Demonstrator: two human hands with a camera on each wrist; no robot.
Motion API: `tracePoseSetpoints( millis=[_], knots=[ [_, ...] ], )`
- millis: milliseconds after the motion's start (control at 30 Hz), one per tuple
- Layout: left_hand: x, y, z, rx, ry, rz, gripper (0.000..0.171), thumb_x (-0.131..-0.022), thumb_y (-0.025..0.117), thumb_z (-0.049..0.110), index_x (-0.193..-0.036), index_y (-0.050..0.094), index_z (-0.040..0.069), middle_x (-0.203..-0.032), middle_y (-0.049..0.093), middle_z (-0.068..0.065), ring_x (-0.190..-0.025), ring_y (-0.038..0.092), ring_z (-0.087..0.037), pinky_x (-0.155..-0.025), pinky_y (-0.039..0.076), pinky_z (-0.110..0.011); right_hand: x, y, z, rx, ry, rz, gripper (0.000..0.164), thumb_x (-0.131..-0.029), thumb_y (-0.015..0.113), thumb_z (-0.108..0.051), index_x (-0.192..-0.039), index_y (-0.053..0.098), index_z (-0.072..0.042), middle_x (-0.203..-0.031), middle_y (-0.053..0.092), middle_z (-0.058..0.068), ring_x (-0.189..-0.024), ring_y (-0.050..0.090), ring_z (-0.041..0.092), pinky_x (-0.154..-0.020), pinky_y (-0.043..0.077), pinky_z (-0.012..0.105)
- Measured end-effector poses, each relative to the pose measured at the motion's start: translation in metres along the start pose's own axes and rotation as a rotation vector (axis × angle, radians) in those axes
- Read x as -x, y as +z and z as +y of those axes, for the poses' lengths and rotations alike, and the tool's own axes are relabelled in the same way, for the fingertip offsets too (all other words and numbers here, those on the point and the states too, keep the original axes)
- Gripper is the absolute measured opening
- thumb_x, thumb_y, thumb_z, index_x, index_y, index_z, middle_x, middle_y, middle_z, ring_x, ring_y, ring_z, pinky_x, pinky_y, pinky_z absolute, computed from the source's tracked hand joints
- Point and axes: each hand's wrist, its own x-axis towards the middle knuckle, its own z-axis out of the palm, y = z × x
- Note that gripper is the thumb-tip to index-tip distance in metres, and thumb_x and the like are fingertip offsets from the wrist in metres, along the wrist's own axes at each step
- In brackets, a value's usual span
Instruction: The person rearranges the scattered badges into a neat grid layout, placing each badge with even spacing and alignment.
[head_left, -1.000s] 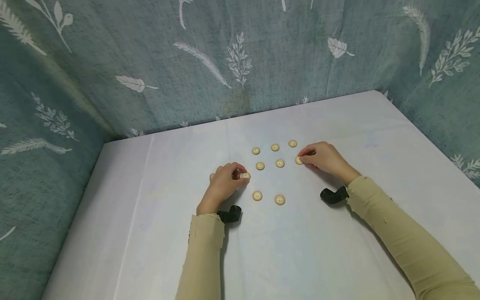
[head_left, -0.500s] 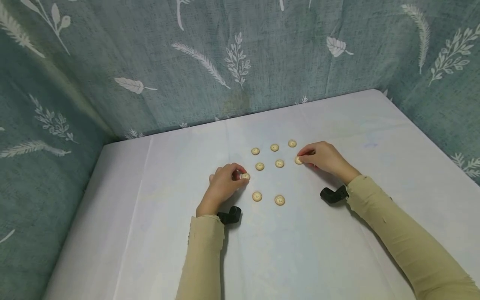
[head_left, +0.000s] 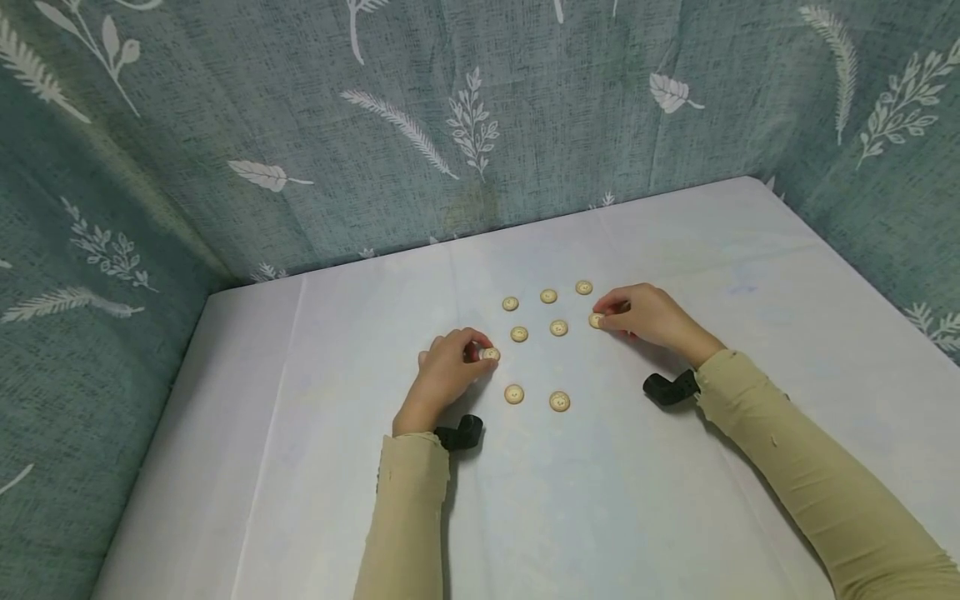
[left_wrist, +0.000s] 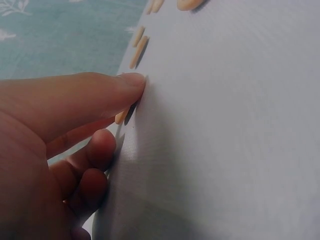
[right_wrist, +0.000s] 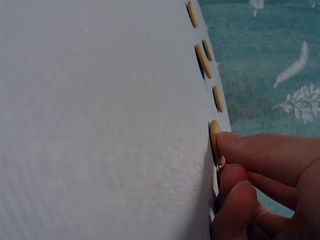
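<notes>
Beige buttons (head_left: 558, 328) (left hand (head_left: 447, 365), right hand (head_left: 648, 313) each pinching one) haven't shifted.

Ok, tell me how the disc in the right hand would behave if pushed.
Thin and flat, the disc would probably slide rather than roll. It shows no bend between the right hand's fingers, so seems stiff.

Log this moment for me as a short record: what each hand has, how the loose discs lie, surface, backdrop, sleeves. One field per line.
Left grip: thumb and finger pinch a pale disc; whether it touches the table is unclear
Right grip: thumb and finger pinch the middle row's right-end disc
Far row: three loose discs
Middle row: two other discs
Near pair: two discs
Loose total: seven
Surface: white table
Backdrop: green leaf-patterned cloth
Sleeves: khaki sleeves
</notes>
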Motion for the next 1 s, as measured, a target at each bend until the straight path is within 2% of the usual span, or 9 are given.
tracePoseSetpoints(
  millis=[533, 1000],
  knots=[
    [-0.0001, 0.0002, 0.0002, -0.009, -0.009, -0.007, 0.022, -0.079, 0.066, 0.033, -0.096, 0.058, 0.022, -0.078, 0.048, 0.0, -0.078, 0.039, -0.018, -0.071, 0.021, -0.037, 0.0007, -0.0013, -0.0001, -0.023, -0.015, -0.026, 0.026, -0.082, 0.065, -0.022, -0.106, 0.062, -0.012, -0.087, 0.056, 0.004, -0.06, 0.051, 0.018, -0.056, 0.043, 0.031],
    [-0.0009, 0.0001, -0.001, -0.011, 0.001, 0.001, 0.021, -0.079, 0.067, 0.034, -0.095, 0.058, 0.022, -0.078, 0.049, 0.001, -0.078, 0.04, -0.018, -0.071, 0.021, -0.037, -0.0005, -0.0013, 0.0003, -0.02, -0.025, -0.042, 0.026, -0.082, 0.065, -0.02, -0.106, 0.062, -0.011, -0.088, 0.055, 0.005, -0.061, 0.052, 0.018, -0.056, 0.043, 0.031]
  ],
)
